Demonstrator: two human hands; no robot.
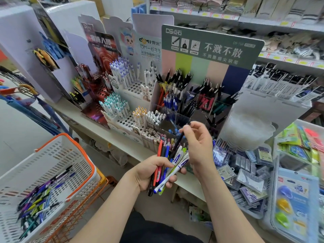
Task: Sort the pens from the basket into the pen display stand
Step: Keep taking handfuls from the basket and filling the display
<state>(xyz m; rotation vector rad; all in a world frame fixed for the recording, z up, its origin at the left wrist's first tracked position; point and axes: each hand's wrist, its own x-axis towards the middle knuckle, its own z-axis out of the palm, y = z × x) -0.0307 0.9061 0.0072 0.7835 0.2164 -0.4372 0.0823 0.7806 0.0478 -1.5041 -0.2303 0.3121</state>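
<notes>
Pens (38, 195) are lying heaped at the bottom of the white basket (57, 155) at far left, its lower edge running out of frame. Further right, the left hand (150, 174) is gripping a mixed bundle (172, 161) of pens, curled fingers hiding the barrels' middles. Just above, the right hand (198, 142) is pinching a dark pen (178, 142) between thumb and fingertips, its lower end disappearing among the bundle. Behind both hands, the pen display stand (212, 55) is holding sorted pens; its front compartments are blurring together.
</notes>
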